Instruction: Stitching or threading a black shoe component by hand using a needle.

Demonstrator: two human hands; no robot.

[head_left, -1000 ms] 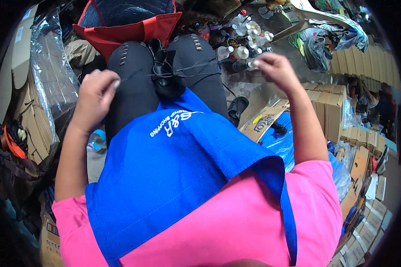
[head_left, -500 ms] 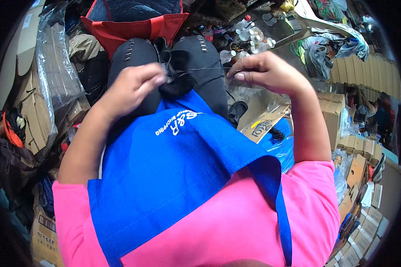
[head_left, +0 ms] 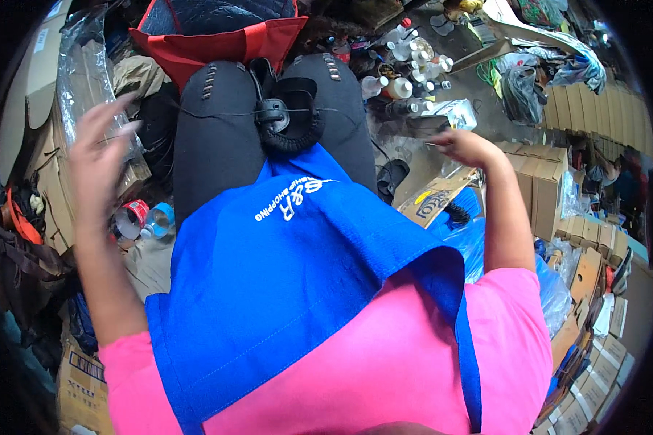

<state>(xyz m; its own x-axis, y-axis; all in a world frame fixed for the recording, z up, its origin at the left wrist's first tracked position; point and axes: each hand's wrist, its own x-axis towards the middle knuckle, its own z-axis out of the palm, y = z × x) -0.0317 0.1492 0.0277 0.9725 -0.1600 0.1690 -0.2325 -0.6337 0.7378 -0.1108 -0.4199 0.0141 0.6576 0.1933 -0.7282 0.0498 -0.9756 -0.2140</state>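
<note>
A black sandal [head_left: 289, 136] sits between my knees, with a round-edged leather tab and a loop of gathered black strap. Dark thread [head_left: 218, 114] runs out from the tab to both sides, across my black trousers. My left hand [head_left: 98, 156] is raised far out to the left, its fingers smeared by motion; whether it grips the thread I cannot make out. Out to the right, my right hand [head_left: 463, 147] has its fingertips pinched together on the thread's other side, though the thread fades before it. A blue apron [head_left: 268, 290] covers my lap.
A red bag [head_left: 225, 45] with silver lining stands open beyond my knees. Several plastic bottles [head_left: 399, 88] are on the floor to its right. Another black sandal [head_left: 392, 176] lies by my right knee, near a cardboard piece [head_left: 435, 199]. Stacked boxes [head_left: 540, 181] line the right.
Both hands have swung outward, away from the sandal, my left much farther. The thread now stretches to both sides of the tab. The sandal has stayed between my knees.
</note>
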